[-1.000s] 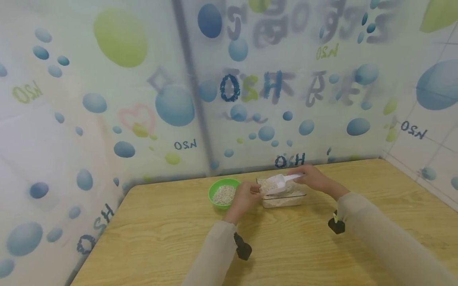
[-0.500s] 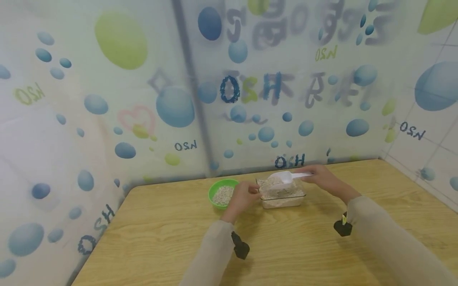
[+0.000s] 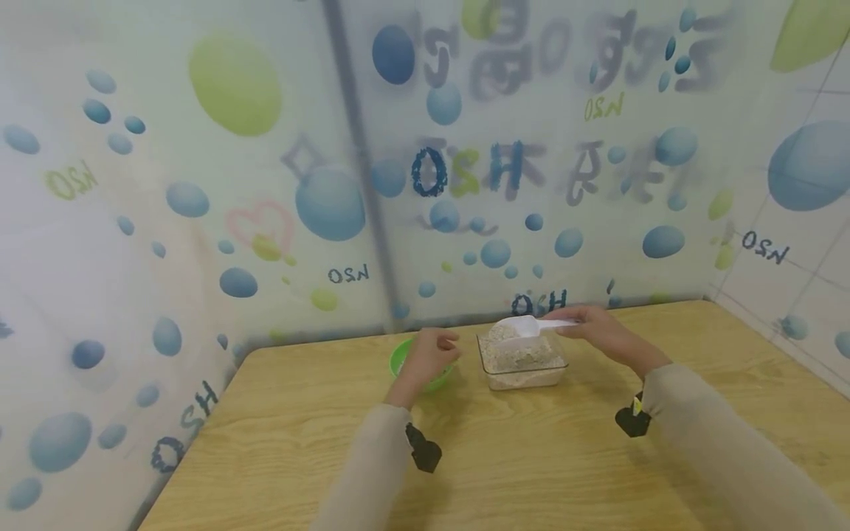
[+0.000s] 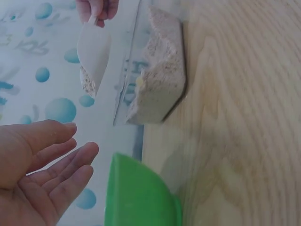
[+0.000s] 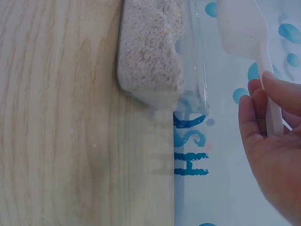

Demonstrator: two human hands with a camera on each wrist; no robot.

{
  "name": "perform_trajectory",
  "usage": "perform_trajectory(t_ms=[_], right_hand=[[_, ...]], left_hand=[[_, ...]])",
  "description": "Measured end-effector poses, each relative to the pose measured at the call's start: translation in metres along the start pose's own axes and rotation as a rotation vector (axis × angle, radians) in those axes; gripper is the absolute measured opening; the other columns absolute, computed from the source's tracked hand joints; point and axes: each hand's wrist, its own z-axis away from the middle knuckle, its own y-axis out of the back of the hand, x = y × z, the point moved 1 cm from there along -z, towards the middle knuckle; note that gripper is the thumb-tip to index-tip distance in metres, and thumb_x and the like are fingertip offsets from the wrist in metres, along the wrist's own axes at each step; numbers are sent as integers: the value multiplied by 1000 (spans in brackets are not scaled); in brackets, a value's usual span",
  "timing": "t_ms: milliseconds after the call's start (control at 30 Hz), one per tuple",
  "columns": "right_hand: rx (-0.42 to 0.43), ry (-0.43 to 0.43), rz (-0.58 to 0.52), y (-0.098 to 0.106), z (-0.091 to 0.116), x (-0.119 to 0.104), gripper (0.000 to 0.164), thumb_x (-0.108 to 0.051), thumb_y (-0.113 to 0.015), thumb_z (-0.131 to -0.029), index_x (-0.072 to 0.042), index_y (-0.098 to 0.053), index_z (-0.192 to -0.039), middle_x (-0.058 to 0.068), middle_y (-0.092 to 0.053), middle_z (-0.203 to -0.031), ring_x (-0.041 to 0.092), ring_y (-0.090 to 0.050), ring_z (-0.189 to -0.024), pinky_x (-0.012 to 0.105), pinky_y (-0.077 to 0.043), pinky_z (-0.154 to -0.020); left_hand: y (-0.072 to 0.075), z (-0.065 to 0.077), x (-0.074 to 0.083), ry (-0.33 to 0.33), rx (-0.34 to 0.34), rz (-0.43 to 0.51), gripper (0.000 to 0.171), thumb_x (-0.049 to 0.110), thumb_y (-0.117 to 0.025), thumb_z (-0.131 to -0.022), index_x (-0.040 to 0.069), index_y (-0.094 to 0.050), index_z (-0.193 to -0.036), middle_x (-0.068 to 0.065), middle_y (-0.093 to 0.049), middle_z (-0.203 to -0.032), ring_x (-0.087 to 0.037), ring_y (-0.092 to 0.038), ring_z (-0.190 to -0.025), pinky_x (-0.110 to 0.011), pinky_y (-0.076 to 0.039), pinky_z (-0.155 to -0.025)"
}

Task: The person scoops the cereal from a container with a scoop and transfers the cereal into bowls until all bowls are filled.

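My right hand (image 3: 591,330) grips the handle of a white scoop (image 3: 529,327), thumb and fingers round it in the right wrist view. Oat flakes lie in the scoop, which is held above a clear rectangular container (image 3: 524,378) of flakes (image 5: 150,47). My left hand (image 3: 428,359) hovers over the green bowl (image 3: 396,360), partly covering it in the head view. Its fingers are loosely bent with nothing between them, as the left wrist view (image 4: 51,172) shows. Most of what the bowl holds is hidden behind that hand.
Everything stands on a light wooden table (image 3: 518,457), near its back edge. Close behind rises a pale curtain (image 3: 451,243) printed with blue and green dots. Black wrist devices (image 3: 423,448) hang under both sleeves.
My left hand has left the container's side and moved left over the green bowl. The scoop has lifted slightly and shifted right since a second ago, still in my right hand.
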Motion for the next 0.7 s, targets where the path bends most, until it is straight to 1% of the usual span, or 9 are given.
perform_trajectory(t_ms=[100, 200, 233, 333, 433, 567, 700], right_hand=[[-18, -8, -2, -3, -5, -6, 40, -23, -54, -95, -1, -54, -128, 21, -46, -135, 42, -33, -129, 60, -29, -100], [-29, 9, -22, -8, -10, -14, 41, -21, -54, -95, 1, -53, -129, 23, -44, -135, 43, -31, -129, 59, -29, -100], [-30, 10, -21, -10, -12, -16, 40, -21, -54, -95, 1, -53, -129, 23, -43, -136, 43, -30, -130, 59, -29, -100], [-43, 26, -21, -17, -19, -23, 40, -19, -54, -95, 1, -53, -129, 23, -42, -137, 43, -27, -131, 59, -28, -101], [-62, 36, -16, -25, -25, -28, 40, -20, -55, -94, -1, -53, -129, 21, -42, -138, 42, -27, -131, 59, -28, -101], [-91, 59, -58, -38, -34, -36, 37, -16, -54, -94, 1, -55, -127, 21, -44, -136, 40, -34, -128, 56, -33, -99], [-86, 68, -78, -51, -46, -41, 34, -13, -55, -93, 1, -58, -123, 20, -52, -128, 35, -46, -116, 49, -40, -92]], left_hand=[[11, 2, -3, -19, 19, -11, 26, 5, -63, -87, -5, -64, -111, -19, -65, -100, -28, -64, -90, -34, -54, -73], [23, 5, -7, -32, 37, -36, 26, 4, -63, -87, -6, -64, -111, -20, -65, -101, -30, -64, -90, -36, -54, -74], [27, 6, -9, -35, 43, -46, 26, 4, -63, -87, -6, -64, -111, -20, -65, -101, -30, -64, -90, -36, -54, -73], [40, 9, -13, -15, 66, -68, 25, 5, -64, -86, -4, -64, -110, -18, -65, -101, -29, -64, -91, -37, -53, -73], [51, 12, -19, -7, 84, -80, 24, 3, -64, -86, -6, -64, -108, -20, -65, -101, -31, -63, -91, -38, -54, -73], [63, 17, -27, 7, 110, -96, 24, 0, -62, -85, -8, -63, -108, -22, -64, -103, -33, -63, -92, -39, -54, -73], [71, 19, -35, 48, 133, -97, 25, -1, -63, -85, -9, -62, -108, -23, -62, -107, -34, -62, -93, -39, -53, -75]])
